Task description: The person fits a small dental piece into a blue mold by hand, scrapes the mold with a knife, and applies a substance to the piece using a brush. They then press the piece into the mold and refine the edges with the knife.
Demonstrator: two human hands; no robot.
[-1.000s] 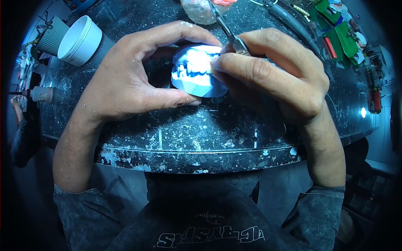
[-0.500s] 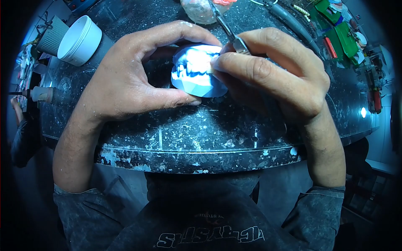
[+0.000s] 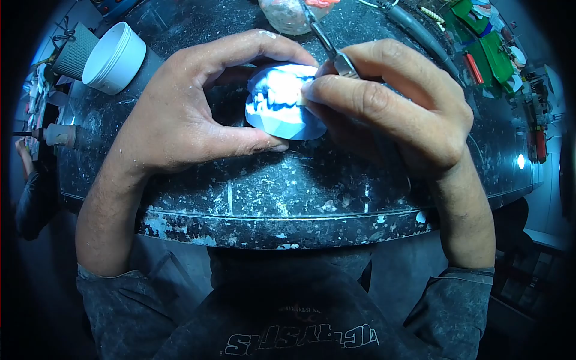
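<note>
A pale plaster dental model (image 3: 287, 123), its tooth rows facing me, sits brightly lit between my hands. My left hand (image 3: 186, 108) curves around its left side, thumb at the lower edge and index finger over the top. My right hand (image 3: 396, 102) pinches a slim metal dental tool (image 3: 327, 42) whose shaft slants up and away. The right fingertips press against or very close to the model's right side. Glare washes out the upper teeth, and the tool's lower end is hidden by my fingers.
A glass bowl (image 3: 291, 18) with pinkish material stands beyond the tool. At left are a white tub (image 3: 114, 60) and a grey textured container (image 3: 77, 51). A dark handpiece (image 3: 417, 33) and green packets (image 3: 492, 60) lie at right. Another person's arm (image 3: 27, 159) shows at far left.
</note>
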